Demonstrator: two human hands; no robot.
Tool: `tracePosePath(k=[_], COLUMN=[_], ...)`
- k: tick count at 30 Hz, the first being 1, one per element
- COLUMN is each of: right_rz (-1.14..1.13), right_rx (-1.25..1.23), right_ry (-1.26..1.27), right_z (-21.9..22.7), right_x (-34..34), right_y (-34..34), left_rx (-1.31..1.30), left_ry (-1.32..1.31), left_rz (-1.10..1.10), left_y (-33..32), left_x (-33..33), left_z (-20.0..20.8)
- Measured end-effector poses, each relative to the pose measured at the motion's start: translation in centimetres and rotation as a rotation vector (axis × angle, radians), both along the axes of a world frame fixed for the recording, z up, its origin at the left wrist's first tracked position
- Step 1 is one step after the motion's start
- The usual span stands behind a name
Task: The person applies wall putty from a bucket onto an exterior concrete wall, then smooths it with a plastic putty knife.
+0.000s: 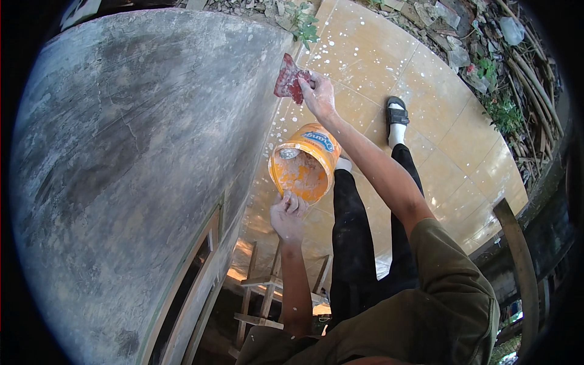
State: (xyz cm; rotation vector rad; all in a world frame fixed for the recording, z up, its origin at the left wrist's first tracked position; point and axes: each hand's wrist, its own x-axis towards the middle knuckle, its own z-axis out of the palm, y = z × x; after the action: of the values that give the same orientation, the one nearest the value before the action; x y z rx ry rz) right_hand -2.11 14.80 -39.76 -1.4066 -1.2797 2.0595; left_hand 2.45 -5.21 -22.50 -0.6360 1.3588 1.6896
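My right hand [320,98] grips a red, white-smeared putty scraper [286,79] next to the grey wall [152,121]. The scraper's flat blade points toward the wall; I cannot tell if they touch. Lower down, my left hand [287,218] is closed on the near rim of a yellow plastic bucket [321,141]. The bucket is tilted with its mouth toward me. Its inside is coated with pale residue, and a small whitish lump or object [288,153] shows near the upper rim. White smears cover both hands.
The tan tiled floor [438,115] is spattered with white drops. My sandalled foot [396,112] stands on it. A wooden ladder-like frame [267,292] and a window frame [182,286] are at the lower left. Rubble and sticks [535,91] line the far right edge.
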Motion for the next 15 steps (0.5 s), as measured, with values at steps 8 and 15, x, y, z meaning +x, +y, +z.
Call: tracePosePath(k=[8, 15], right_rz=[0.044, 0.304], right_rx=[-0.058, -0.072], right_ry=[0.132, 0.44], right_z=[-0.2, 5.0], right_x=[-7.5, -2.9], right_y=[3.4, -1.3], left_rx=[-0.014, -0.003], left_ry=[-0.002, 0.044], left_rz=[-0.002, -0.03], left_y=[-0.1, -0.8], left_x=[0.2, -0.4], left_z=[-0.8, -1.5])
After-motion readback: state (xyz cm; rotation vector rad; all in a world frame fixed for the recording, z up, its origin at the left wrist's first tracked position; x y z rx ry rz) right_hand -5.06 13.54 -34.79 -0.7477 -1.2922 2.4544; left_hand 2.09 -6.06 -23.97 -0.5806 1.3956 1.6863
